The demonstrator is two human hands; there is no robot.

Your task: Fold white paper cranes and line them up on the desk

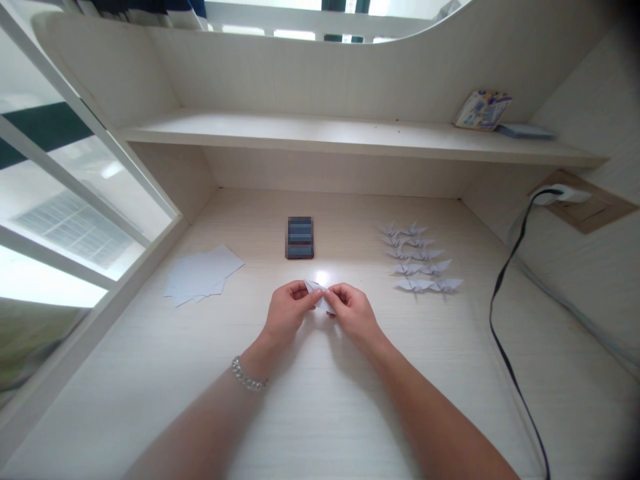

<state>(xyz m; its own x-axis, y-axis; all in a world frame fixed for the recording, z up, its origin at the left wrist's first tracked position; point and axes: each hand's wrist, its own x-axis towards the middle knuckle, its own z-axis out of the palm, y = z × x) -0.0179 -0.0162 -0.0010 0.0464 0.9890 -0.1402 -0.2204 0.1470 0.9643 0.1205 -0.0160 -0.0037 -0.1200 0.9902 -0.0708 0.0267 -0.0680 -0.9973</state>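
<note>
A small piece of folded white paper (321, 301) is pinched between both hands above the middle of the desk. My left hand (290, 308) grips its left side between thumb and fingers. On the other side, my right hand (351, 311) pinches it with the thumb on top. Parts of the paper are hidden behind the fingers. To the right stand several folded paper cranes (420, 260) in two columns. Loose white paper sheets (203, 273) lie overlapping on the left.
Beyond my hands lies a dark rectangular phone-like object (300, 237), its face blurred. A black cable (495, 307) runs from the wall socket (565, 193) down the right side. A shelf (320, 130) crosses the back, bearing a colourful packet (483, 110). A barred railing (75, 173) borders the left.
</note>
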